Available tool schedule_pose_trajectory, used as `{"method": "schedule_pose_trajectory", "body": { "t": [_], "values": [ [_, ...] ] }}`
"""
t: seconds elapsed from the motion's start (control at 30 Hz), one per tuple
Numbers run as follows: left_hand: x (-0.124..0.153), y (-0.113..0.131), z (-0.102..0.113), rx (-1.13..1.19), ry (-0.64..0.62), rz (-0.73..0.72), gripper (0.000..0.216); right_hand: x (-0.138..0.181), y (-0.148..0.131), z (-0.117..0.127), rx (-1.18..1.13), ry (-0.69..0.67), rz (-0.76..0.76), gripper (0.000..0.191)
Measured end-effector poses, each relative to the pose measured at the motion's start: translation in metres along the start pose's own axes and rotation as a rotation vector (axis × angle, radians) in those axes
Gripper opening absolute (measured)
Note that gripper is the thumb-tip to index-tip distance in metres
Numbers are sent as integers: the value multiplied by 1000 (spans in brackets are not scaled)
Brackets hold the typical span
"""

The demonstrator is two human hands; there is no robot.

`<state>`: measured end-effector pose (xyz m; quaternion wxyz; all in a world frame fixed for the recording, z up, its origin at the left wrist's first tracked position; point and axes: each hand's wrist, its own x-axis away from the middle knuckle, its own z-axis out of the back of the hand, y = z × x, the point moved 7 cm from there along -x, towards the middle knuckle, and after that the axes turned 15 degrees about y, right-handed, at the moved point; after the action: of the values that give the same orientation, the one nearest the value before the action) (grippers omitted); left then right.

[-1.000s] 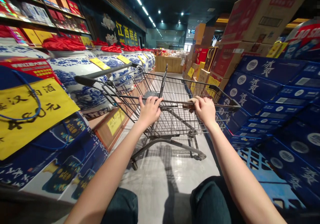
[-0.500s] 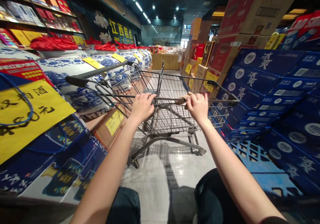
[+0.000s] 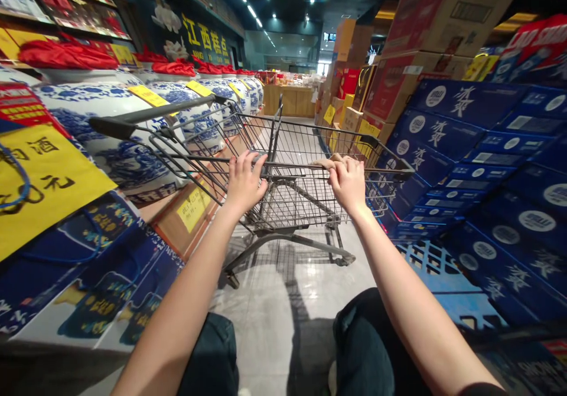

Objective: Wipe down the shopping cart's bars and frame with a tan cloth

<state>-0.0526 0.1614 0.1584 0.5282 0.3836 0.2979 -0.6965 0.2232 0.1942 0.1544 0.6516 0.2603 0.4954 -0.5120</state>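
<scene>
**Two hands on a cart in a shop**

The cart [image 3: 305,148] stands in the middle of the aisle, on the shiny grey floor [image 3: 287,307]. It is made of dark wire and nothing shows inside it. A wire flap [image 3: 277,121] stands up inside the cart.

The left hand [image 3: 243,182] lies on the near top bar of the cart, and its fingers [image 3: 250,161] hook over the bar. The right hand [image 3: 348,182] is on the same bar, a bit to the side. It is wrapped tight around the bar like a fist. Both arms reach straight out to the cart.

Left of the cart stand big blue and white jars [image 3: 110,148] with red cloths [image 3: 66,54] on top. A yellow sign [image 3: 48,177] with black writing hangs on that side too, closer than the cart.

Right of the cart are piles of dark blue boxes [image 3: 487,148]. Brown boxes [image 3: 447,12] sit above them.

Below the cart, close to the camera, are the person's knees [image 3: 367,343] in dark trousers.
</scene>
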Motion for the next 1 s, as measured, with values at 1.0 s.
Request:
{"method": "schedule_pose_trajectory", "body": {
  "t": [1.0],
  "values": [
    [3, 6, 8, -26, 20, 17, 52, -9, -50, -6, 31, -33, 2, 41]
  ]
}}
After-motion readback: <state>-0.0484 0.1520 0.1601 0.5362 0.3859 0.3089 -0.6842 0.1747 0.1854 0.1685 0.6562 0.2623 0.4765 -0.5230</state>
